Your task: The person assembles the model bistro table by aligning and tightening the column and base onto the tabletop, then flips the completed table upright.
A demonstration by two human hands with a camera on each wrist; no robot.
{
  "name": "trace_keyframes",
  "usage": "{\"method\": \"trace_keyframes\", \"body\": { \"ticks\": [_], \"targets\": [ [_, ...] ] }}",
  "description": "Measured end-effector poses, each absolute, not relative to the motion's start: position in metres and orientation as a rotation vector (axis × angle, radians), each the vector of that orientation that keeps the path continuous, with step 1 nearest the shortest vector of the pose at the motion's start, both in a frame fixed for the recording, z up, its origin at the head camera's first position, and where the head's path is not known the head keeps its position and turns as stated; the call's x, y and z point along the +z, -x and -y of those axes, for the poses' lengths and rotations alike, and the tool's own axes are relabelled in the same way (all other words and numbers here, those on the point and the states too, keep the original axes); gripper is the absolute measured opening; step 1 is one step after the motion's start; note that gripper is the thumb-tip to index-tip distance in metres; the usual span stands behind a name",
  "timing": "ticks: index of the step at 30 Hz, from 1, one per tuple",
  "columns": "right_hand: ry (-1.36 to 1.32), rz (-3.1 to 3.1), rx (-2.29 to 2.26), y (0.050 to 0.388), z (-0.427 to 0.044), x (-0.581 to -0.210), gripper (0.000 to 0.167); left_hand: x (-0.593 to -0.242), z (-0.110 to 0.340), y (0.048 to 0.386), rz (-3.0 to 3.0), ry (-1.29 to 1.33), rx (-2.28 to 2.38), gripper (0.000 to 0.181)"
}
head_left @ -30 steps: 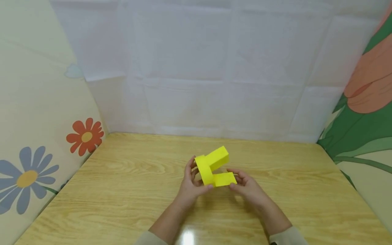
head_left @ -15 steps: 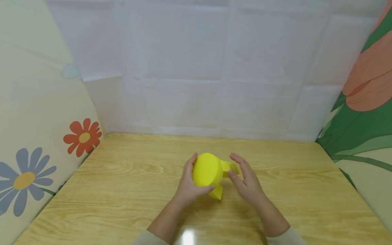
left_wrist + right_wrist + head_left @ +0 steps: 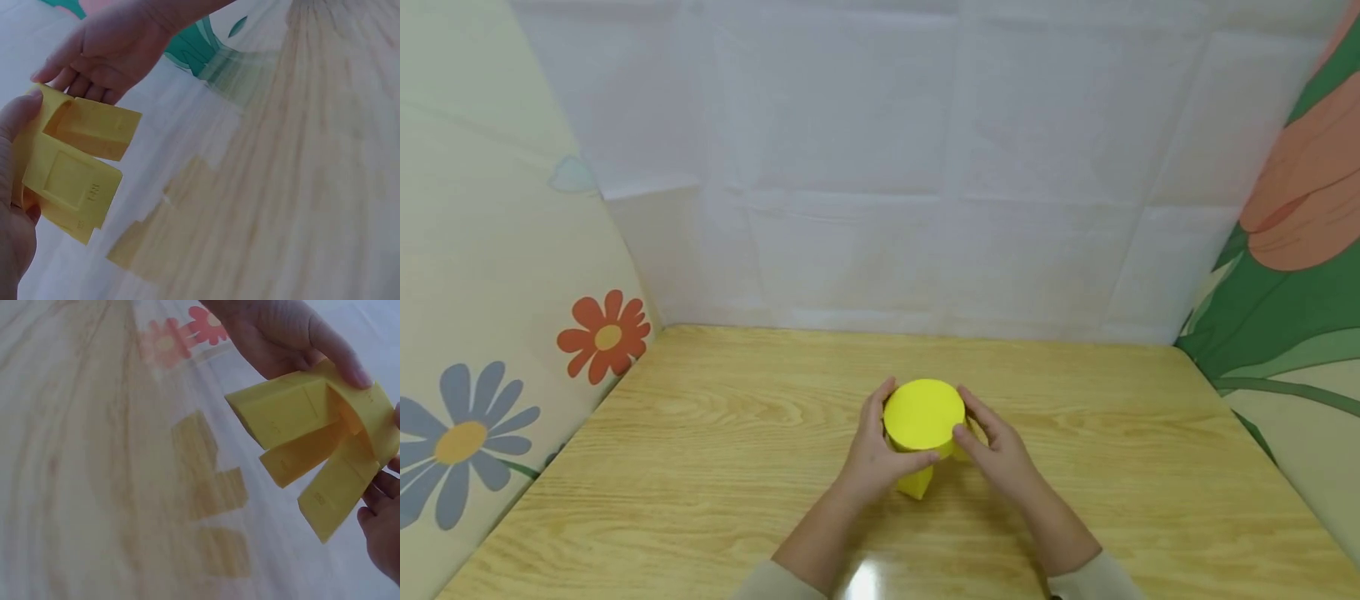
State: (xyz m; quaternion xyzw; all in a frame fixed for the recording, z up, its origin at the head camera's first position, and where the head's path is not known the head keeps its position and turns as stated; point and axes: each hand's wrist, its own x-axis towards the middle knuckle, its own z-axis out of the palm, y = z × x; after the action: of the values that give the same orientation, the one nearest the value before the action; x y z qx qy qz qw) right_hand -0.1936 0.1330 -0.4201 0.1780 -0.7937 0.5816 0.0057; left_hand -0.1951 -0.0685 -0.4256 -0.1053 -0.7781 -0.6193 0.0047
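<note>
Both hands hold a small yellow stool (image 3: 923,412), with a flat round top and flat-sided legs. In the head view its top faces up, and one leg shows below the rim. My left hand (image 3: 876,458) grips the left side of the rim, thumb along the front. From the right, my right hand (image 3: 1006,454) grips the rim between thumb and fingers. The left wrist view shows the legs (image 3: 75,178) with a recessed panel and raised marks. In the right wrist view, several legs (image 3: 337,487) hang above the tabletop, apart from their reflection.
A glossy wood-grain table (image 3: 700,467) lies under the hands. Behind it hangs a creased white cloth (image 3: 850,167). Flower-printed fabric (image 3: 475,250) stands at the left, and more printed fabric (image 3: 1300,333) at the right.
The stool has turned from lying sideways, legs to the right, to round top up. The right hand has let go of a leg and come to the rim; the left hand keeps its hold.
</note>
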Motion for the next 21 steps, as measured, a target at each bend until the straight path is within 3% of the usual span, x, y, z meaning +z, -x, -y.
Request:
{"method": "trace_keyframes", "body": {
  "ticks": [10,21],
  "targets": [
    [-0.398,2.47,2.052,0.202,-0.137,-0.429,0.083,-0.431,0.065,0.205,2.32,0.384,-2.133,0.109],
    [-0.362,2.467,2.068,0.207,-0.143,-0.432,0.082,-0.436,0.068,0.215,2.328,0.519,-2.21,0.098]
  ]
}}
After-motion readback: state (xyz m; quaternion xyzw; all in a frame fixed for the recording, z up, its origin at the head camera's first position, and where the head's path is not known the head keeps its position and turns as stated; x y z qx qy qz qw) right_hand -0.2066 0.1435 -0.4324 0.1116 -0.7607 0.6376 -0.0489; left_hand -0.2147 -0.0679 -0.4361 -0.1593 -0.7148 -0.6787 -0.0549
